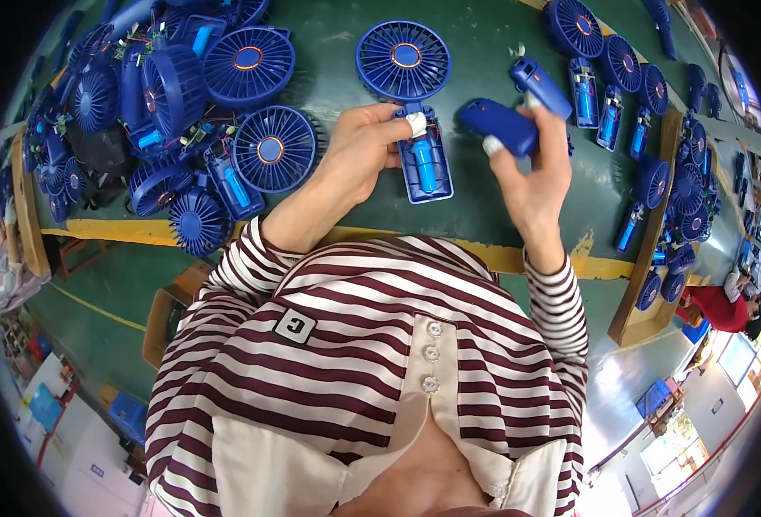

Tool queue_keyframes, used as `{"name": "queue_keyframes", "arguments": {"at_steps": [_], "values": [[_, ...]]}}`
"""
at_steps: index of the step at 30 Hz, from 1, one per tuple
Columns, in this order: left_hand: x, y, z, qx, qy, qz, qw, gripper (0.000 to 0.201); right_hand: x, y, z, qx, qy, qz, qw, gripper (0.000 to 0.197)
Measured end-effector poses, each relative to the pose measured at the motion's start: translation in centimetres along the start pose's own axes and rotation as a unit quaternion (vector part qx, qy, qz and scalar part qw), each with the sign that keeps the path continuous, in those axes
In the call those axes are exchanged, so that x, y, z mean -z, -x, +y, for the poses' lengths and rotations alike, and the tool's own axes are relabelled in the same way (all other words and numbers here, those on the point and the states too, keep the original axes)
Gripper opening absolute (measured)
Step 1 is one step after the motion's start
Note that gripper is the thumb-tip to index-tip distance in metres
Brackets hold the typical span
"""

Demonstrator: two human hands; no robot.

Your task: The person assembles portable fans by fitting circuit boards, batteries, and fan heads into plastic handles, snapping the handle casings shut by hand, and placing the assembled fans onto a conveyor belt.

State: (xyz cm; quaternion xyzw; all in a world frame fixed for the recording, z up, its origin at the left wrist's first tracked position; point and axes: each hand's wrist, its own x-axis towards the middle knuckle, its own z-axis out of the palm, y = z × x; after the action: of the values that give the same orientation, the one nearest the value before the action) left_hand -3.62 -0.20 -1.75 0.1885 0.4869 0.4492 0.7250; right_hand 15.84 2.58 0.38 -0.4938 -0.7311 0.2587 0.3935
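A blue handheld fan (404,60) lies on the table in front of me, its handle (425,172) pointing toward me. That handle is uncovered and shows a light-blue battery cell inside. My left hand (354,151) is closed on the upper end of the handle, with a white cover on the thumb tip. Right of the fan, my right hand (535,177) grips a blue handle cover (501,125) between thumb and fingers, apart from the handle. White covers show on its fingertips too. Just beyond those fingers is another blue handle piece (540,86).
A large heap of blue fans (173,95) covers the table's left side, some with wires and batteries exposed. Several uncovered fans (621,65) lie in a row at the right. A wooden tray (647,302) with more fans stands at the right edge. The table's yellow edge (122,229) runs before me.
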Motion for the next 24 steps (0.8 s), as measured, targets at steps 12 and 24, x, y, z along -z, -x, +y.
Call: {"name": "queue_keyframes", "arguments": {"at_steps": [12,24], "values": [[-2.0,0.9,-1.1,0.042,-0.001,-0.003,0.999,0.023,2.3,4.4,-0.5,0.015,0.325,-0.087,0.942,0.047],[-2.1,0.8,-0.7,0.041,0.114,-0.021,0.992,0.037,1.3,2.6,-5.7,0.014,0.148,-0.137,0.979,0.049]]}}
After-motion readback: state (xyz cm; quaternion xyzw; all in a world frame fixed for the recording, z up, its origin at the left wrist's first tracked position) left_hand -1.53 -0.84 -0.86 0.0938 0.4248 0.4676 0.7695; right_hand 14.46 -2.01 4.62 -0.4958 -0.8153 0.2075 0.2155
